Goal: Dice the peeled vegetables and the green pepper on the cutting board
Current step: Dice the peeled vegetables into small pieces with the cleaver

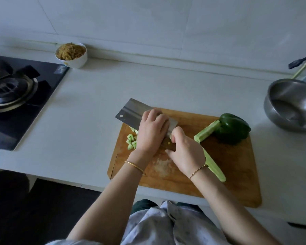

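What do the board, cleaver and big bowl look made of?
Board: likely wood or bamboo, warm brown with a worn pale patch. Cleaver: shiny steel blade; dark handle, perhaps wood. Big bowl: polished metal, probably stainless steel, with mirror-like reflections.

A cutting board (237,183) is laid at the near edge of the counter (95,103). A cleaver (131,110) is held over its far left corner, with the left hand (151,133) rested on the blade and the handle gripped by the right hand (185,152). Cut pieces (131,142) are heaped left of the left hand. A pepper (233,128) is set at the board's far right, touched on its left by a peeled strip (207,131). A second strip (214,167) is laid nearer, by the right wrist. A metal bowl (293,105) is placed right of the board, a stove (16,103) far left, and a bowl of noodles (71,54) by the wall.
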A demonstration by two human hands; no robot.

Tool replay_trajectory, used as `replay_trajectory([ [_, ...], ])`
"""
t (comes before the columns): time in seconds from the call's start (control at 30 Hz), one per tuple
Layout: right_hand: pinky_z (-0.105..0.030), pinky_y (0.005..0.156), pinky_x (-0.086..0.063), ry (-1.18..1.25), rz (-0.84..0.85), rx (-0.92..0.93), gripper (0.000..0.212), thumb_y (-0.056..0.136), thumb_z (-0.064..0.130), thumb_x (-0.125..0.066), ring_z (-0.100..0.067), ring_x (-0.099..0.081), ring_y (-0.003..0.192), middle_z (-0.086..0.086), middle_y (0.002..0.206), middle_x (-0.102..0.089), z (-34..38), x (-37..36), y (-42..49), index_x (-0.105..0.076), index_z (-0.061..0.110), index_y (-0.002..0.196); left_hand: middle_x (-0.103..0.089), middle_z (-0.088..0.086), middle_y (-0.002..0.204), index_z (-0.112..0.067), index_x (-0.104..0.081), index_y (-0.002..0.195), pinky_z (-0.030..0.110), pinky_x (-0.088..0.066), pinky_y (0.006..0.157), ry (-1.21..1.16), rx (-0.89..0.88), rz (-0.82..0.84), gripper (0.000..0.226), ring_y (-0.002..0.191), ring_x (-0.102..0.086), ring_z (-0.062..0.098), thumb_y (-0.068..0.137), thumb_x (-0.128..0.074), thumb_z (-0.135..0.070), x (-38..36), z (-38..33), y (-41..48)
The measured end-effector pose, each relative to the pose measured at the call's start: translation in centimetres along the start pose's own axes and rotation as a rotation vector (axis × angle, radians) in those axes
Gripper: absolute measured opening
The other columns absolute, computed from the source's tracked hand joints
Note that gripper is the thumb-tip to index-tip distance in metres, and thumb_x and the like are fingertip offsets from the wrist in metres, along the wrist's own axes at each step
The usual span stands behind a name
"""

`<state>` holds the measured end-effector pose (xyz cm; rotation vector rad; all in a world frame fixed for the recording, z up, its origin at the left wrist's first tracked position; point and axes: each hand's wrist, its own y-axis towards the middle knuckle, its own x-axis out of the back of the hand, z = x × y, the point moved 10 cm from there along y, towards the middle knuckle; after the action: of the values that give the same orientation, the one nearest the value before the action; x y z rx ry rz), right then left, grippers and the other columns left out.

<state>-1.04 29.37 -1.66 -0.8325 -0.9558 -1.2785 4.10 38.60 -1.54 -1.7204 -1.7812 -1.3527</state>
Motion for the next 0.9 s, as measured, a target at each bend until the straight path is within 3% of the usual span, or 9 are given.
replay_trajectory([
  [0.13,-0.023,0.042,-0.017,0.020,-0.009,-0.048,0.039,0.085,0.022,-0.070,-0.021,-0.042,0.060,0.007,0.067,-0.043,-1.2,-0.3,0.3,-0.031,0.017,0.091,-0.060,0.009,0.101,-0.008,-0.066,0.087,0.033,-0.044,0.082,-0.007,0.004,0.034,0.031,0.095,-0.052,0.032,0.093,-0.044,-0.028,-0.9,0.8,-0.2],
  [0.3,-0.027,0.042,-0.015,0.021,-0.033,-0.092,0.040,0.084,0.017,-0.070,-0.023,-0.039,0.058,0.009,0.059,-0.030,-2.2,-0.5,1.3,-0.030,0.015,0.090,-0.059,0.011,0.103,-0.005,-0.065,0.090,0.031,-0.041,0.086,0.006,0.041,0.035,0.032,0.099,-0.051,0.033,0.094,-0.043,-0.028,-1.0,2.5,-0.4],
  [0.43,-0.027,0.042,-0.015,-0.022,-0.031,-0.094,0.041,0.084,0.015,-0.069,-0.024,-0.039,0.057,0.010,0.059,-0.029,-2.6,-0.8,1.8,-0.029,0.016,0.090,-0.060,0.012,0.102,-0.004,-0.066,0.091,0.037,-0.045,0.085,0.016,0.070,0.042,0.015,0.100,-0.051,0.034,0.093,-0.057,-0.016,-1.1,3.8,-0.9],
  [0.63,-0.025,0.041,-0.017,-0.024,-0.081,-0.171,0.034,0.084,0.014,-0.069,-0.024,-0.040,0.054,-0.001,0.067,-0.044,-4.8,-0.2,1.0,-0.035,0.013,0.092,-0.060,0.008,0.101,-0.006,-0.066,0.095,0.039,-0.047,0.081,0.031,0.124,0.149,0.010,0.098,-0.049,0.030,0.092,-0.059,-0.012,-1.7,5.7,-2.2],
  [0.8,-0.034,0.050,-0.043,0.126,-0.194,-0.252,0.043,0.080,0.018,-0.076,-0.033,-0.057,0.065,-0.004,0.073,-0.053,-6.9,2.4,-0.3,-0.034,0.015,0.090,-0.060,0.008,0.101,-0.005,-0.066,0.094,0.031,-0.041,0.087,-0.041,0.198,0.069,0.010,0.100,-0.050,0.029,0.090,-0.060,-0.012,-0.2,6.2,-1.7],
  [0.9,-0.039,0.061,-0.051,0.273,-0.244,-0.282,0.044,0.075,0.017,-0.080,-0.029,-0.060,0.073,-0.002,0.080,-0.056,-8.4,3.9,-1.3,-0.039,0.014,0.091,-0.060,0.008,0.101,-0.005,-0.066,0.095,0.022,-0.033,0.086,-0.060,0.200,0.015,0.010,0.099,-0.050,0.028,0.089,-0.060,-0.011,0.2,4.6,-1.2],
])
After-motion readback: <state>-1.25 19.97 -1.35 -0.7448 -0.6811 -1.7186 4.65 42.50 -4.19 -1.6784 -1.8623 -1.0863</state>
